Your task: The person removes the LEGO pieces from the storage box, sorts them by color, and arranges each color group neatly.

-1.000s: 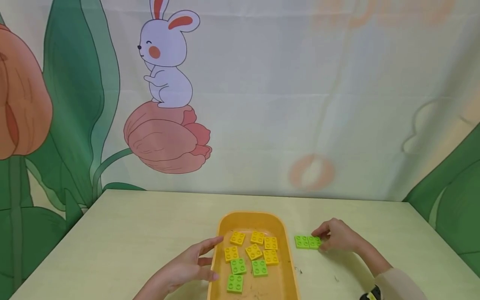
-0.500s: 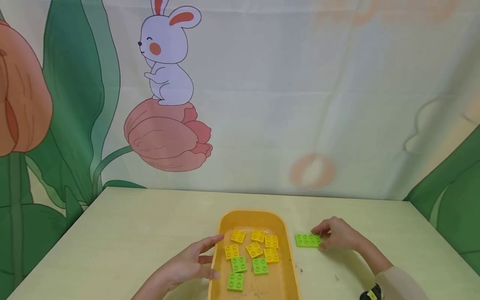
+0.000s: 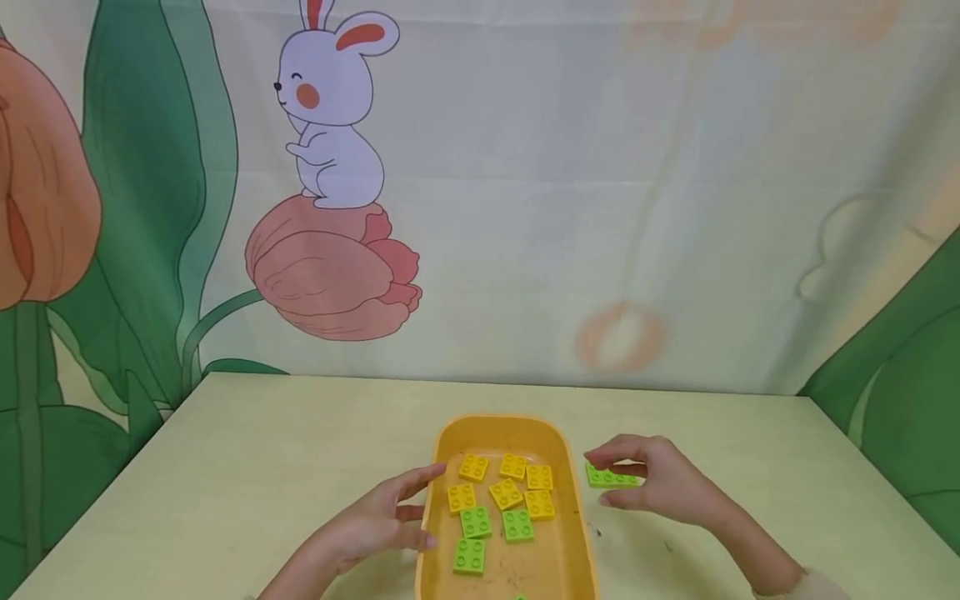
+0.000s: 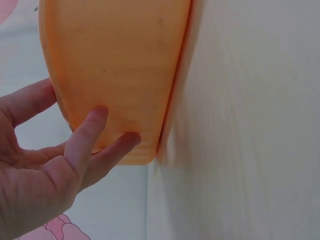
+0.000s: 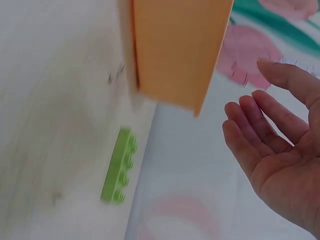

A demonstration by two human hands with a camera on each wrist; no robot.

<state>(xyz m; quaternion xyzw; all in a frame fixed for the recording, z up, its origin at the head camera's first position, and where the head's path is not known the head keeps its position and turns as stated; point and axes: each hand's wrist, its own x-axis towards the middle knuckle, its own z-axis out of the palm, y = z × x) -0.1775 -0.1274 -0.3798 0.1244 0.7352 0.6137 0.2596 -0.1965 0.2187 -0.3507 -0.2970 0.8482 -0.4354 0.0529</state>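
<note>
Spatial relation of the right hand (image 3: 660,482) to the green brick strip (image 3: 611,479). The strip lies on the table (image 3: 262,467), just off the right wall of the yellow tray (image 3: 498,425), its long axis roughly parallel to the table's far edge and one short end facing the tray. The right hand is the nearer; its fingers and thumb stand apart with nothing between them, and the right wrist view shows the strip well apart from the fingertips. The left hand (image 3: 382,515) lies across the tray, straight fingers touching the outer face of its left wall.

Materials: the strip is apparently glossy plastic, straight-sided, with a row of round studs; whether it is one piece or two abutting cannot be told. The tray is smooth, apparently moulded plastic, with rounded corners; it carries square four-studded yellow bricks (image 3: 506,494) toward its far end and green bricks (image 3: 517,526) nearer. The tabletop is pale, faintly grained.
</note>
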